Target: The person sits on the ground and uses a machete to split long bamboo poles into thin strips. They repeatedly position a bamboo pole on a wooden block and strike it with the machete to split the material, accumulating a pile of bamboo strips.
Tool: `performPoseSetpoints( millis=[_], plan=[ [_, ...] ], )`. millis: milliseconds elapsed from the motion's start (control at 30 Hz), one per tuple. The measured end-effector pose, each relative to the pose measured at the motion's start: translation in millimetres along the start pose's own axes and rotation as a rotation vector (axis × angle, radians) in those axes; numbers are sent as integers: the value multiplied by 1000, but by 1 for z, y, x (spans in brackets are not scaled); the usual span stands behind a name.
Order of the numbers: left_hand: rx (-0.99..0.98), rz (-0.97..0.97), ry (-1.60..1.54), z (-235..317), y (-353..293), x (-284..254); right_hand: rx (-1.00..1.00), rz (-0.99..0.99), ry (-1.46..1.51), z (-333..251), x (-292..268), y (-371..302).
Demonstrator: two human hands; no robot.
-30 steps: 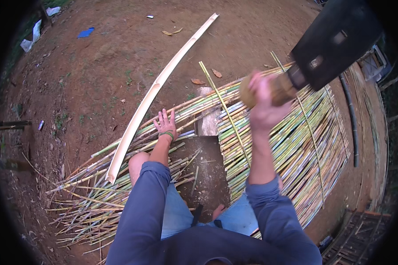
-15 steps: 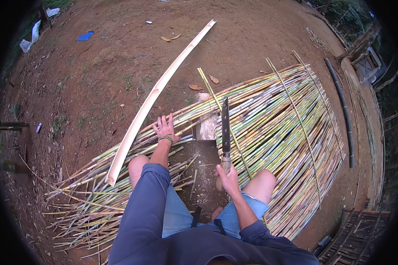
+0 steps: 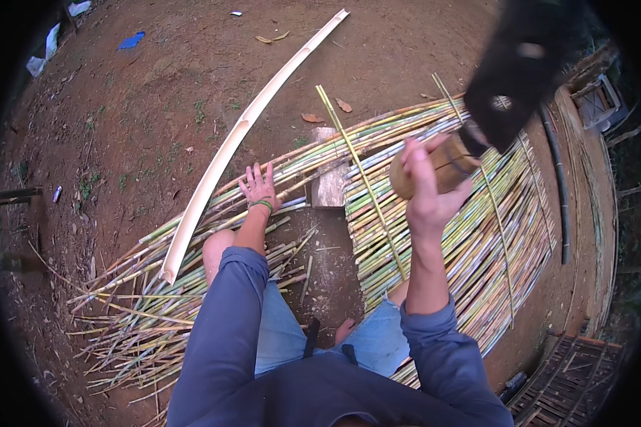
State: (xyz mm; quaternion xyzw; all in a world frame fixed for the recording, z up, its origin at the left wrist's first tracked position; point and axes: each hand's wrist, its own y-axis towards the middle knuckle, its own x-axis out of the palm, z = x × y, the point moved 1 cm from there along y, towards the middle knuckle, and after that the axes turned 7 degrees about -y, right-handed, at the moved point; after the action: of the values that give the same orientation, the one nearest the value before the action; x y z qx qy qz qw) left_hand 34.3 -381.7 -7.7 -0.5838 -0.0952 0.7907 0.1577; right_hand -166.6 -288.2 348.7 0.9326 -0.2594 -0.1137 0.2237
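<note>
My right hand (image 3: 434, 196) is raised, closed around the wooden handle (image 3: 445, 165) of a machete (image 3: 509, 107). Its dark blade with holes looms large and slightly blurred at upper right. With fingers spread, my left hand (image 3: 258, 188) lies on a bundle of long thin canes (image 3: 303, 162) and presses them flat. The canes cross a squared wooden block (image 3: 331, 188) ahead of my knees. Many more canes (image 3: 434, 242) fan out to the right, with thin crosswise poles (image 3: 369, 188) over them.
A long split bamboo half (image 3: 224, 158) lies on the left canes, stretching away over bare earth. Loose cane ends (image 3: 142, 341) pile at lower left. A dark pole (image 3: 559, 192) lies at far right, and a slatted bamboo rack (image 3: 573, 377) stands at lower right.
My right hand has lifted the machete up and to the right, from upright between my knees to high near the camera. My left hand stays on the canes.
</note>
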Motion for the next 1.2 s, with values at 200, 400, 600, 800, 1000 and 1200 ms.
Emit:
performPoseSetpoints(
  millis=[200, 400, 600, 800, 1000, 1200],
  plan=[
    [57, -7, -28, 13, 5, 10, 871, -376, -958, 191, -40, -184],
    [13, -28, 40, 5, -1, 14, 1039, -395, -806, 146, -100, -307],
    [15, -38, 22, 4, 0, 14, 668, -224, -529, 67, -36, -106],
    [1, -52, 12, 1, -2, 2, 165, 294, 261, 16, 5, -11],
    [4, -60, 7, 3, 8, 4, 861, -370, -919, 175, -56, -259],
    [14, -75, -15, 7, 3, 12, 736, -211, -660, 97, -63, -166]
  ],
)
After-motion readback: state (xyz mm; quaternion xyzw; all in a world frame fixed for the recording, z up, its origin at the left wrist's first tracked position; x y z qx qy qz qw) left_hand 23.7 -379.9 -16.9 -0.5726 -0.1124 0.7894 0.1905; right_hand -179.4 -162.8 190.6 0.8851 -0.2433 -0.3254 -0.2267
